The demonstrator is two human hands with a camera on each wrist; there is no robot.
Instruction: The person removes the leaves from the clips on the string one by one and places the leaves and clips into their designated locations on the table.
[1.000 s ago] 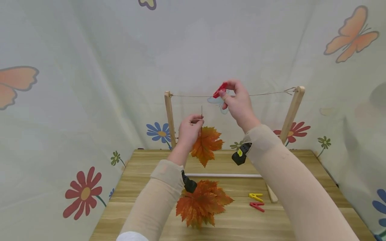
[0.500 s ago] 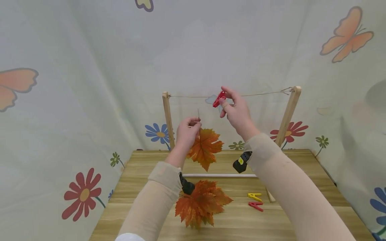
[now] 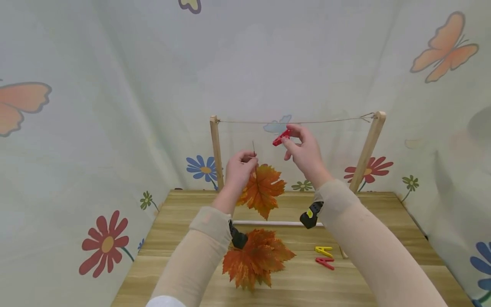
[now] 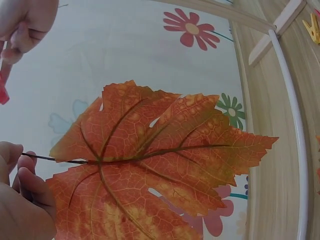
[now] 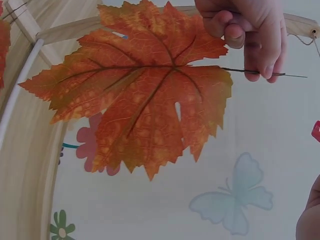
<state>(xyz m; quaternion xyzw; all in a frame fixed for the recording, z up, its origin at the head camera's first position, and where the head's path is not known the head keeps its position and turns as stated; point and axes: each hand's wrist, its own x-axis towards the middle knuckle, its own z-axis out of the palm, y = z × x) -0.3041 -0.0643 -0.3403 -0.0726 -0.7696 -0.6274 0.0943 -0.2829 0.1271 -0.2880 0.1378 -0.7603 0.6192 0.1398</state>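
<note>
My left hand [image 3: 239, 168] pinches the thin dark stem of an orange maple leaf [image 3: 262, 189]. The leaf hangs below the fingers, and the stem's tip pokes up above them. In the right wrist view the whole leaf [image 5: 150, 85] shows, its stem between thumb and fingertips of the left hand [image 5: 255, 35]. My right hand [image 3: 307, 151] holds a red clothespin [image 3: 281, 138] between thumb and fingers, to the right of the stem. A string [image 3: 253, 123] runs just above both hands, touching neither stem nor clothespin as far as I can see.
Two wooden posts [image 3: 215, 149] [image 3: 368, 149] carry the string. A white rod [image 3: 276, 223] crosses low between them. On the wooden table [image 3: 153, 264] lie a pile of orange leaves [image 3: 257, 260], a yellow clothespin [image 3: 324, 250] and another red clothespin [image 3: 325, 262].
My right hand has come down from the string with the red clothespin, which now sits below the string. The left hand with the leaf has dropped slightly.
</note>
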